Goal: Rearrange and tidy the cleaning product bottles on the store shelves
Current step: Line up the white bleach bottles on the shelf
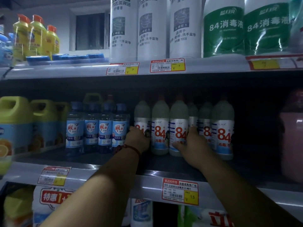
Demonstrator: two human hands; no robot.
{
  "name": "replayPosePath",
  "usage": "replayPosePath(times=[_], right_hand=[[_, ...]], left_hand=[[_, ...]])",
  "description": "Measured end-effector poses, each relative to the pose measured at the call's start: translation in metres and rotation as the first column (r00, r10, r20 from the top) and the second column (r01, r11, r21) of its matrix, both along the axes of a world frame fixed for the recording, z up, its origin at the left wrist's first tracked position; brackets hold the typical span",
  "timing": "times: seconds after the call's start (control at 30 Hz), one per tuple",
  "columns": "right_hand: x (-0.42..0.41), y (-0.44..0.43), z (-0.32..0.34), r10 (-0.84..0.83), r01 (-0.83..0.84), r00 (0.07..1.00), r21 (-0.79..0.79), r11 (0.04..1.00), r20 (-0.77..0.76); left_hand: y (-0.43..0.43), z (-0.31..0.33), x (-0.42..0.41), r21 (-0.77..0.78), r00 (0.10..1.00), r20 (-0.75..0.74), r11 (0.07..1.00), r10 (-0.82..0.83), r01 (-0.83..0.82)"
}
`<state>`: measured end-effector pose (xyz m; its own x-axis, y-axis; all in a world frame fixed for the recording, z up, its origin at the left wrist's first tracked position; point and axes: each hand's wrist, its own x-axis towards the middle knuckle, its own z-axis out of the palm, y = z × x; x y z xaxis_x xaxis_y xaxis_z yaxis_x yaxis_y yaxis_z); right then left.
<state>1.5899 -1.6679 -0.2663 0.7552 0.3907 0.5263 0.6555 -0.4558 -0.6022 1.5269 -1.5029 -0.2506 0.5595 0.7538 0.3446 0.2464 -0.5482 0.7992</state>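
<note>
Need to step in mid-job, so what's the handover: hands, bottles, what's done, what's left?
Left hand grips the leftmost 84 bottle. Right hand is curled round the third 84 bottle.
The 84 bottles all stand upright on the middle shelf, right of the blue-label bottles.
Done: none lying over; blue-label row looks even.
Left: the 84 row is ragged, some set back behind others; likely pull them into one front line, labels out.
</note>
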Motion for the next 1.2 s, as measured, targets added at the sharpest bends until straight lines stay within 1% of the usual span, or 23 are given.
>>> replayPosePath(times=[0.13, 0.3, 0.57, 0.73, 0.87, 0.93, 1.0, 1.1, 1.13, 1.2], right_hand=[[0.001, 0.001, 0.0, -0.001, 0.001, 1.0, 0.005, 1.0, -0.001], [-0.001, 0.0, 0.001, -0.001, 0.001, 1.0, 0.0, 1.0, 0.001], [-0.002, 0.0, 0.001, 0.011, -0.011, 1.0, -0.017, 1.0, 0.013], [-0.001, 0.002, 0.001, 0.009, -0.008, 1.0, -0.028, 1.0, 0.022], [0.0, 0.004, 0.001, 0.011, -0.01, 1.0, -0.023, 1.0, 0.021], [0.001, 0.004, 0.0, 0.014, -0.014, 1.0, -0.016, 1.0, 0.019], [0.002, 0.003, 0.0, 0.023, -0.023, 0.999, -0.006, 1.0, 0.024], [0.004, 0.001, -0.001, 0.031, -0.031, 0.999, -0.004, 1.0, 0.028], [0.004, 0.001, -0.002, 0.032, -0.031, 0.999, -0.004, 0.999, 0.034], [0.004, -0.001, -0.002, 0.023, -0.023, 0.999, 0.006, 1.0, 0.04]], left_hand=[[-0.001, -0.003, -0.001, 0.021, 1.0, 0.001, 1.0, -0.007, 0.007], [-0.005, -0.006, -0.005, 0.057, 1.0, 0.001, 0.998, 0.025, -0.025], [-0.002, -0.007, -0.009, 0.036, 0.997, -0.051, 0.998, -0.051, 0.052], [-0.001, -0.008, -0.008, 0.024, 0.996, -0.056, 0.997, -0.071, 0.072], [-0.002, -0.009, -0.008, 0.054, 0.997, -0.065, 0.998, -0.041, 0.044], [-0.003, -0.009, -0.008, 0.076, 0.996, -0.084, 0.997, -0.022, 0.028], [-0.004, -0.006, -0.01, 0.093, 0.991, -0.129, 0.995, -0.035, 0.047], [-0.01, -0.002, -0.02, 0.168, 0.96, -0.267, 0.977, -0.079, 0.127], [-0.014, -0.003, -0.025, 0.224, 0.949, -0.31, 0.965, -0.061, 0.135], [-0.025, -0.007, -0.035, 0.398, 0.939, -0.343, 0.91, 0.029, 0.117]])
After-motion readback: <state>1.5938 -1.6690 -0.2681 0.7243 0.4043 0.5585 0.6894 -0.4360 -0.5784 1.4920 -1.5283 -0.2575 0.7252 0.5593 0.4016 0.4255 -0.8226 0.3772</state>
